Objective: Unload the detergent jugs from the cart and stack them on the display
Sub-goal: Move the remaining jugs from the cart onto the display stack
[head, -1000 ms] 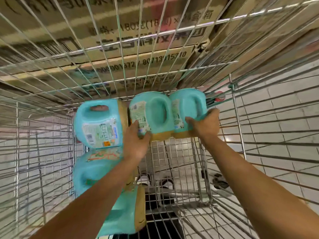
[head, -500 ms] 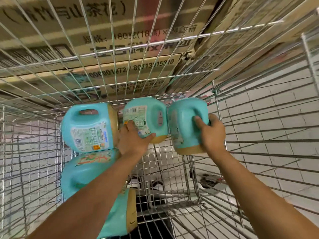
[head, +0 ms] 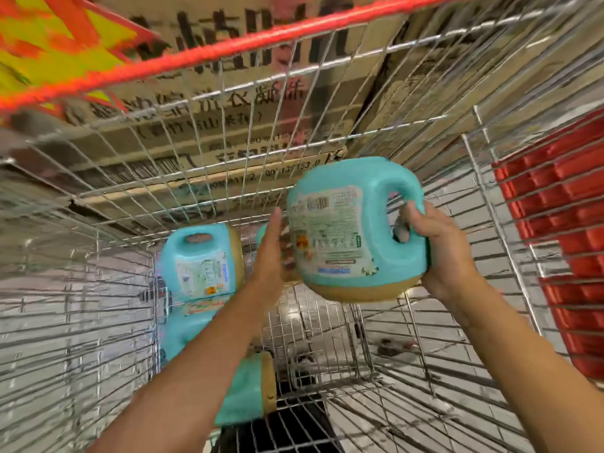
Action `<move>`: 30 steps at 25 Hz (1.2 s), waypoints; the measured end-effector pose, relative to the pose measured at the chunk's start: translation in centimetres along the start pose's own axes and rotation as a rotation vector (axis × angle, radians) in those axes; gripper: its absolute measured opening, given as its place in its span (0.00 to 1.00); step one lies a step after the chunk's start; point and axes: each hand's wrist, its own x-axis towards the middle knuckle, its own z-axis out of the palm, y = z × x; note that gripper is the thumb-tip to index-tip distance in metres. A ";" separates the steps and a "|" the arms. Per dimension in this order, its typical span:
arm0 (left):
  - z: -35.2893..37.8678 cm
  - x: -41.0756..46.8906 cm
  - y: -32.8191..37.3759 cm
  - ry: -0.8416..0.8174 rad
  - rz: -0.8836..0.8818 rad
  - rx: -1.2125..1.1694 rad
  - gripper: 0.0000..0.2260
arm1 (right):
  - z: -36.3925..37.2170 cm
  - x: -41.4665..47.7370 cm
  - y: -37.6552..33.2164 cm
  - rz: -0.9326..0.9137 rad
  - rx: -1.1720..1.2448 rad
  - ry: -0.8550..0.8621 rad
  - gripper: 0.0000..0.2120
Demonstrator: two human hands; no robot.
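Observation:
My right hand (head: 441, 253) grips the handle of a teal detergent jug (head: 346, 230) with a tan cap, raised above the wire cart (head: 98, 322). To the jug's left, my left hand (head: 271, 259) is held with straight fingers close to the label side; whether it touches is unclear. Behind that hand a sliver of another teal jug (head: 261, 232) shows. More teal jugs lie on their sides at the cart's left: one at the far end (head: 202, 259) and one nearer me (head: 245, 390) under my left forearm.
Printed cardboard boxes (head: 228, 132) stand beyond the cart's far wall. The cart's red handle bar (head: 228, 47) crosses the top. Red crates or shelving (head: 562, 243) stand to the right. Tiled floor shows through the cart's mesh bottom.
My right hand has lifted one jug up and toward me out of the cart. My left hand has let go of the middle jug and opened beside the lifted one. The view tilted upward.

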 end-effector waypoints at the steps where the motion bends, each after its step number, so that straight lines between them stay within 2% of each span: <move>1: 0.4 -1.7 1.5 -0.078 0.003 -0.080 0.23 | 0.7 -0.8 -0.9 0.004 0.029 -0.028 0.15; 3: 1.4 -5.1 3.7 -0.138 0.041 -0.087 0.25 | 2.0 -2.2 -2.4 0.026 0.025 -0.053 0.15; 7: 2.4 -11.9 6.5 -0.064 0.147 0.027 0.35 | 4.2 -4.8 -4.5 -0.055 -0.163 -0.020 0.12; 9: 2.5 -14.8 7.2 -0.051 0.248 0.073 0.33 | 4.8 -6.4 -5.1 -0.113 -0.276 -0.024 0.11; 14: 2.0 -20.3 7.6 0.036 0.405 0.068 0.27 | 5.0 -10.2 -6.4 -0.299 -0.338 -0.128 0.19; 16: 1.5 -21.7 7.4 0.095 0.497 0.113 0.24 | 5.3 -11.3 -6.8 -0.221 -0.310 -0.129 0.11; 18: 0.8 -22.8 7.0 0.134 0.572 0.177 0.21 | 5.5 -12.1 -6.6 -0.033 -0.228 -0.122 0.17; 19: 0.4 -23.3 7.0 0.130 0.594 0.219 0.22 | 5.7 -12.5 -6.4 0.056 -0.147 -0.129 0.21; 22: -0.8 -24.1 7.3 0.015 0.557 0.356 0.28 | 6.6 -13.5 -6.4 0.145 0.071 -0.136 0.25; 25: -1.4 -24.8 7.6 -0.020 0.361 0.417 0.35 | 7.2 -13.9 -6.2 0.107 0.239 -0.088 0.26; 27: -1.6 -25.4 7.4 0.013 0.264 0.397 0.33 | 7.2 -14.5 -6.1 0.097 0.279 -0.061 0.22; 30: -1.7 -25.6 7.0 -0.026 0.152 0.307 0.31 | 7.3 -15.1 -5.6 0.036 0.164 -0.014 0.13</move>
